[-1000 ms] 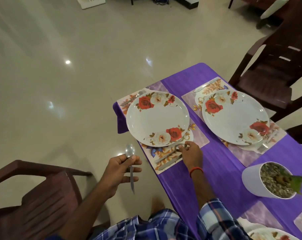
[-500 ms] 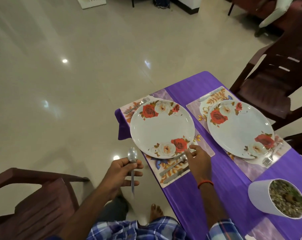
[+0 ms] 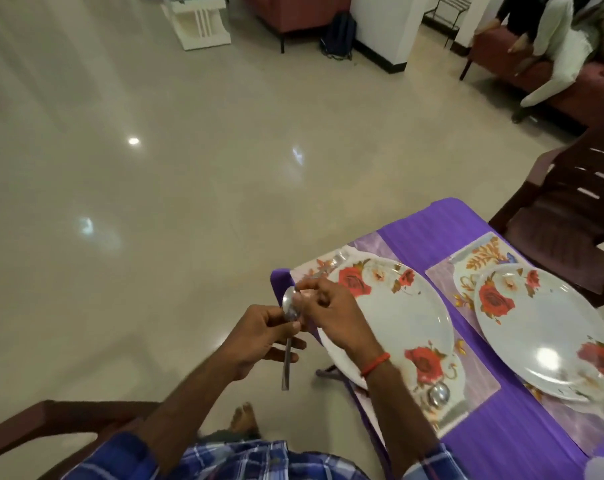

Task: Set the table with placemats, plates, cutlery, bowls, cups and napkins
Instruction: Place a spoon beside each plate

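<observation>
Spoon [image 3: 286, 362] held upright between both hands, off the table's [image 3: 432, 230] left edge

The left hand [image 3: 259, 341] grips the spoon at its neck with thumb and curled fingers. The long axis runs nearly vertical, with the bowl up and the handle hanging free below the fist. It is plain polished steel, slim and light, and likely slippery at the bowl. The right hand [image 3: 335, 317] comes in from the table side, and its curled fingertips pinch the bowl's upper edge, so both hands are on the spoon. The near plate [image 3: 397, 327], white with red roses, lies just right of the hands on its placemat [image 3: 480, 386]. My guess is that the right hand, being closer to the plate, takes the spoon, which must then turn flat to lie on the placemat beside the plate
</observation>
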`<state>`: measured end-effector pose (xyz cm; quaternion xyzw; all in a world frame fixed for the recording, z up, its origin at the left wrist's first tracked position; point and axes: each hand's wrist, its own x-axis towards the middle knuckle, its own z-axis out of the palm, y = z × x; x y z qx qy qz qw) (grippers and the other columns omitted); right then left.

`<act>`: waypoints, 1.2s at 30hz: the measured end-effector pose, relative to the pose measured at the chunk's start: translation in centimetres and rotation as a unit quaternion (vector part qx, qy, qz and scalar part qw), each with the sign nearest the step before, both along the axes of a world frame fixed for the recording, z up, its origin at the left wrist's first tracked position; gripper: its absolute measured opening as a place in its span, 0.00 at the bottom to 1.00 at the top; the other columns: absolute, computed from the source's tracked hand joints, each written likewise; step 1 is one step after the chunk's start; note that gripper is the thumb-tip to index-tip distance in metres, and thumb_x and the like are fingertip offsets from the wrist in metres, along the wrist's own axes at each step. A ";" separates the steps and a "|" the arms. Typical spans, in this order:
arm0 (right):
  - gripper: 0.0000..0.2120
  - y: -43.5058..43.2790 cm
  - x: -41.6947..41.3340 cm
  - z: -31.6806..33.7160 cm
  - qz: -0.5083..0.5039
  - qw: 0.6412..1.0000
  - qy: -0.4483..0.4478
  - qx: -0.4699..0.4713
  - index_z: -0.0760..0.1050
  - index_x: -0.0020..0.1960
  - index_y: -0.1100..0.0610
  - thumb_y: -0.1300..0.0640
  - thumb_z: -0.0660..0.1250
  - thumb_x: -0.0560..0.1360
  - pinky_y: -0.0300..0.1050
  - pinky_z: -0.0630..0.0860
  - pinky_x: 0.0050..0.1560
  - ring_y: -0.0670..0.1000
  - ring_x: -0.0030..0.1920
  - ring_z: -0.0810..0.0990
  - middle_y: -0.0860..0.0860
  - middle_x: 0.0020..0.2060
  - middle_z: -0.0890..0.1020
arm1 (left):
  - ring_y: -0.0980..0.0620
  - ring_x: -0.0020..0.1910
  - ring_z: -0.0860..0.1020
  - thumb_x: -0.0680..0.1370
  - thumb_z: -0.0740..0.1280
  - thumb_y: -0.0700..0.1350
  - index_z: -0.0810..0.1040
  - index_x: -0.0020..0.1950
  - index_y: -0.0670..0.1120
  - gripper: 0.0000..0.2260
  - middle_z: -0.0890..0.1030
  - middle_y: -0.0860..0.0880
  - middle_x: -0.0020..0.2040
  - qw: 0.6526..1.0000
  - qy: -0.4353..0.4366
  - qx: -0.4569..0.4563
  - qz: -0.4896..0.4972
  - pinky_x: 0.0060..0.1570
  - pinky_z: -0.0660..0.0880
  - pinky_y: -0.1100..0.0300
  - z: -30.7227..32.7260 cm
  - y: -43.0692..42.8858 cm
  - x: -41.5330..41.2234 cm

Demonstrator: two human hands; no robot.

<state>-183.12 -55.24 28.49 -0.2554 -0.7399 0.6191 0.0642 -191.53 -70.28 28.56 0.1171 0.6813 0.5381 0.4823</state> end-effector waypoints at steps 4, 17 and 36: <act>0.10 -2.3 -4.9 -0.5 -0.056 0.998 0.007 -0.023 0.80 0.52 0.49 0.47 0.73 0.74 0.59 0.83 0.43 0.56 0.39 0.84 0.54 0.37 0.82 | 0.38 0.48 0.86 0.80 0.71 0.40 0.84 0.56 0.38 0.08 0.87 0.39 0.49 1.000 -0.002 -0.001 0.006 0.49 0.84 0.42 0.6 -1.4 -4.6; 0.07 -1.4 -14.0 0.6 -0.093 0.993 -0.026 -0.075 0.80 0.51 0.54 0.52 0.73 0.76 0.39 0.80 0.41 0.47 0.39 0.83 0.50 0.39 0.85 | 0.36 0.46 0.86 0.80 0.70 0.41 0.85 0.56 0.41 0.07 0.87 0.41 0.49 1.000 0.008 0.013 -0.007 0.50 0.84 0.42 0.2 -0.7 -14.6; 0.10 10.9 -29.2 0.0 -0.255 0.944 0.060 -0.202 0.77 0.58 0.57 0.55 0.70 0.79 0.42 0.78 0.39 0.47 0.36 0.83 0.55 0.41 0.86 | 0.40 0.44 0.86 0.80 0.70 0.42 0.85 0.54 0.42 0.06 0.86 0.42 0.46 0.997 0.050 -0.021 -0.052 0.48 0.84 0.44 0.2 12.2 -31.5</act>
